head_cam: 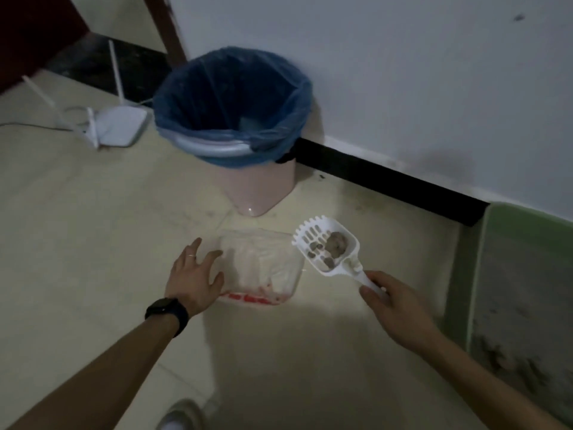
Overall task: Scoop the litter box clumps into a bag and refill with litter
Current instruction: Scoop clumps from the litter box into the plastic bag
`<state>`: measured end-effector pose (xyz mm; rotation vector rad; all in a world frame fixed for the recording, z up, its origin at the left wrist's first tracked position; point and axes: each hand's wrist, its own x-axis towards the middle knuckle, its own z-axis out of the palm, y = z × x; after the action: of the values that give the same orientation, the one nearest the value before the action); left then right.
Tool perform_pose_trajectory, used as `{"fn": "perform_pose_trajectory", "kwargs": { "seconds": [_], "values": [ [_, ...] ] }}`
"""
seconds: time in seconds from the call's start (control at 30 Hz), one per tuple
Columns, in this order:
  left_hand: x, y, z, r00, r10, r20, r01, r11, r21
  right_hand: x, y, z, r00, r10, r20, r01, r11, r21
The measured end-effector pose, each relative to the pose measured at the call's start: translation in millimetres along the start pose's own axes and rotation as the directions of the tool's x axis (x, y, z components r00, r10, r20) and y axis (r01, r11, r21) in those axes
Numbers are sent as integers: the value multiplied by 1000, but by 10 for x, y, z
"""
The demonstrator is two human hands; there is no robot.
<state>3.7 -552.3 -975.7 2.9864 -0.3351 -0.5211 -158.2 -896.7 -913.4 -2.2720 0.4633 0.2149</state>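
Note:
A clear plastic bag [262, 268] with red print along its near edge lies flat on the tiled floor. My left hand [193, 276] hovers at the bag's left edge, fingers spread, holding nothing. My right hand [392, 307] grips the handle of a white slotted litter scoop [327, 243], which is held above the bag's right edge. Grey clumps [335, 243] sit in the scoop's bowl. The green litter box [493, 259] stands at the right edge of the view against the wall, with grey litter inside.
A pink bin [263, 187] lined with a blue bag [231, 100] stands behind the clear bag near the wall. A white router [119, 128] with antennas and a cable lies on the floor at left. A shoe [181, 415] shows at the bottom.

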Motion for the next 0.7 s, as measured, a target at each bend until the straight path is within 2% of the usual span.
{"fn": "perform_pose_trajectory", "kwargs": {
  "seconds": [0.2, 0.37, 0.53, 0.7],
  "values": [
    [135, -135, 239, 983, -33, 179, 54, 991, -118, 296, -318, 553, 991, -28, 134, 55, 979, -198],
    [265, 175, 285, 982, 62, 179, -48, 995, -83, 504, -393, 585, 982, 39, 184, 47, 895, -443],
    [473, 631, 249, 989, 80, 121, -66, 991, -115, 699, -464, 303, 997, 29, 78, 30, 749, -662],
    [632, 914, 203, 998, 48, 37, -42, 987, -156, 869, -579, 9, 994, -104, 32, 79, 489, -869]
  ]
}}
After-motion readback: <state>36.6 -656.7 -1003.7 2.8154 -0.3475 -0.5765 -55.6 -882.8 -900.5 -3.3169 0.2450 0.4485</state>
